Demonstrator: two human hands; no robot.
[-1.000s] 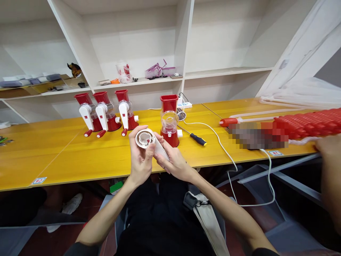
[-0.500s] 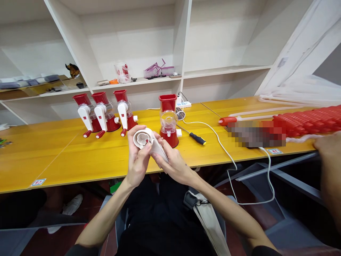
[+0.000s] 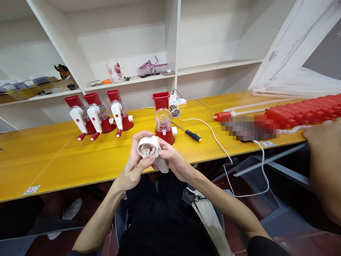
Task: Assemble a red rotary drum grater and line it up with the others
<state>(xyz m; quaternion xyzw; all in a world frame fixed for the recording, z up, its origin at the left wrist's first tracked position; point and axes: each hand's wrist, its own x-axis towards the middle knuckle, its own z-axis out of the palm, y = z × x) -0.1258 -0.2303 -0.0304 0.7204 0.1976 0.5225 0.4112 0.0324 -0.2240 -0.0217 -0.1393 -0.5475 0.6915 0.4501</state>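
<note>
Head view: smooth white plastic crank handle [image 3: 161, 165], hollow round end, at yellow wood-grain table's [image 3: 87, 153] front edge. Person's left hand [image 3: 133, 169] grips round end; right hand [image 3: 176, 160] grips arm. Arm slants steeper than earlier.

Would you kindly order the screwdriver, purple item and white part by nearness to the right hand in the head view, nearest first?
1. White part: held by the right hand.
2. Screwdriver: on the table, ahead-right.
3. Purple item: on the shelf beyond the table.
</note>
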